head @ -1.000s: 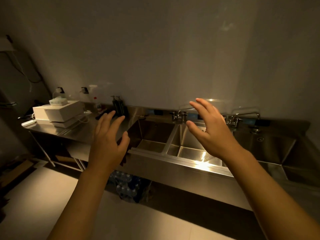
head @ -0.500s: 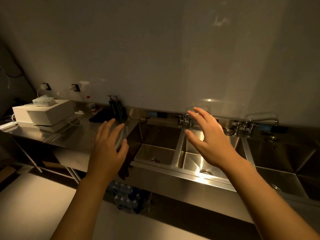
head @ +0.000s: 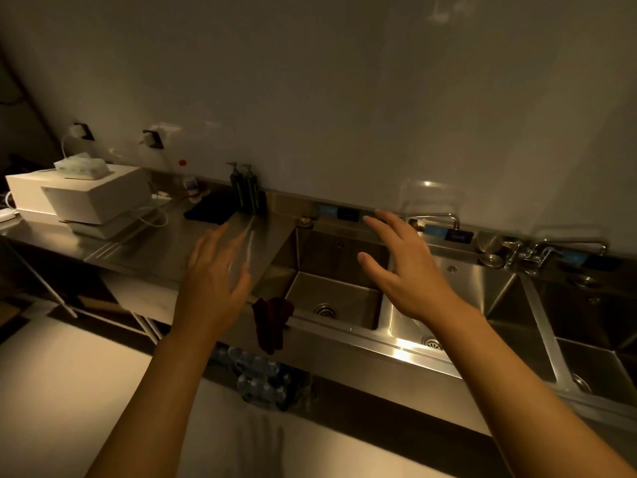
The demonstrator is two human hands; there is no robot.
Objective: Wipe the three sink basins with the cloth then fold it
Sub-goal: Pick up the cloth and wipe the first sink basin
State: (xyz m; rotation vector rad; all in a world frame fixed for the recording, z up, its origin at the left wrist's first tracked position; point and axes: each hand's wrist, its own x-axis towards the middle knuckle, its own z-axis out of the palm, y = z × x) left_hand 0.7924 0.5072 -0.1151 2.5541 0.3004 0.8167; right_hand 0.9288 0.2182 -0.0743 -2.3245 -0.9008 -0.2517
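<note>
Forearms reach out from the bottom of the view, both hands raised above the steel unit and holding nothing. Left hand (head: pixel 212 281) hovers with fingers straight and spread, slightly blurred, over the counter edge just left of the first basin. Right hand (head: pixel 403 270) is likewise spread wide, fingers loosely extended, over the divider between the first and second basins.

Just below and between them, the dark red crumpled cloth (head: pixel 272 320) hangs draped over the front rim of the stainless-steel three-basin sink (head: pixel 362 343), at the near-left corner of the leftmost basin (head: pixel 336 298), most of it dangling down the front apron. It looks soft, limp and light; it will probably bunch when lifted, so the fold lying over the rim seems the best place to pinch it, and the left hand is nearest. The rim there is a thin steel edge worth clearing on the lift.

Room to work looks generous: each basin shows a bare floor around its drain, though the middle basin (head: pixel 458 298) and right basin (head: pixel 586 343) sit under swivel chrome faucets (head: pixel 531 251) that could catch a sweeping arm. Farther left, the flat steel counter (head: pixel 155 243) carries a dark mat, two dark pump bottles (head: pixel 246 189) and a white box-shaped appliance (head: pixel 82 194) against the wall.
</note>
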